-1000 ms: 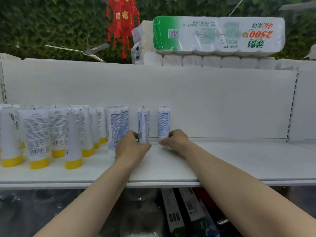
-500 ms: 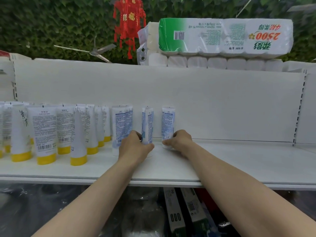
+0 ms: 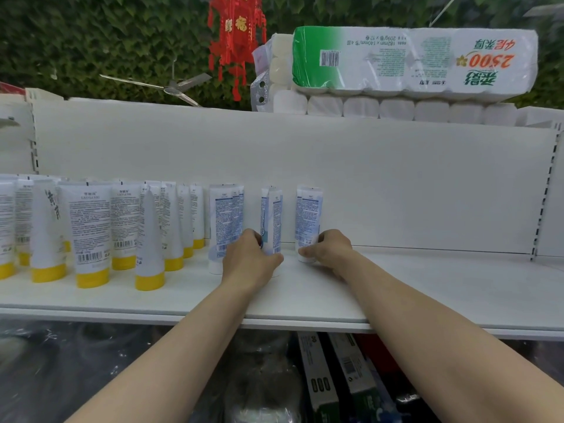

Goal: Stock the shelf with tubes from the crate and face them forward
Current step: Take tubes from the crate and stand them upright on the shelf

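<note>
A: From the head view, likeliest slip?
B: Could topple the middle tube [image 3: 272, 215] into the wide tube [image 3: 225, 221] if twisted too fast; perched on a small cap.
A: Grip?
B: Fingers [image 3: 276, 259] of the left hand [image 3: 250, 257] curled round its base; right hand [image 3: 331, 250] pinching the end tube [image 3: 308, 212] low. Both upright on the shelf [image 3: 396, 288].

The shelf [image 3: 427, 288] is smooth, matt white, painted metal by its look, like the back panel [image 3: 396, 184]. The yellow-cap tubes [image 3: 91, 227] are smooth printed plastic with a faint sheen; their caps [image 3: 91, 277] look harder and glossier. Each blue-printed tube [image 3: 308, 215] has the same smooth plastic skin. The tissue pack [image 3: 412, 59] is wrapped in thin, glossy, wrinkled plastic film over soft matt paper rolls [image 3: 396, 108]. Below the shelf, clear wrap [image 3: 76, 377] is crinkled and shiny, and the boxes [image 3: 317, 377] are lightly glossy card. The fan [image 3: 174, 87] blades look like dull metal.
</note>
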